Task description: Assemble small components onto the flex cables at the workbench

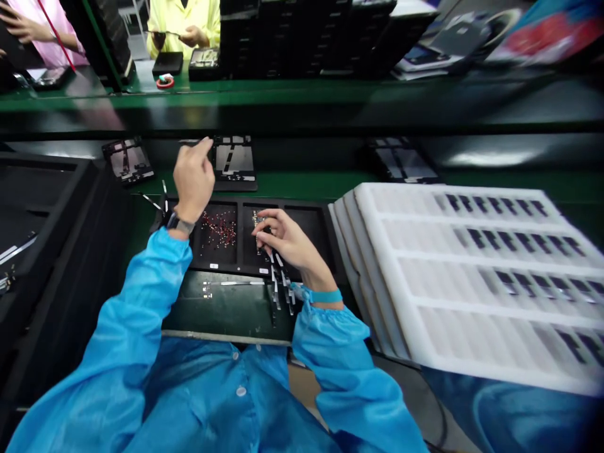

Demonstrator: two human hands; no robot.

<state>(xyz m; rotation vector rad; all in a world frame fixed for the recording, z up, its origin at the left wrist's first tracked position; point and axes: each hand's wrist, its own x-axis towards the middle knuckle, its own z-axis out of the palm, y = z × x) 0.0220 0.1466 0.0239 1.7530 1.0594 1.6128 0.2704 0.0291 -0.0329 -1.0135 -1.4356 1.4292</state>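
Note:
My left hand (193, 179) is raised over the back of the bench, beside a flat device panel (236, 160) with dark and silver parts. Its fingers are bent together; whatever they may pinch is hidden. My right hand (287, 242) is closed over the black tray (243, 236), with a bunch of thin black-and-silver flex cables (280, 283) hanging below its palm. Its fingertips are near small gold-coloured parts (256, 220) in the tray. Another compartment holds many tiny red and dark pieces (219, 229). A single flex cable (236, 283) lies on the green bench in front.
White foam trays (406, 270) with rows of dark parts are stacked at right. Black trays (61, 189) stand at left. More panels (127, 160) lie along the back, with tweezers-like tools (158, 204) by my left wrist. Co-workers' hands (193, 36) are across the bench.

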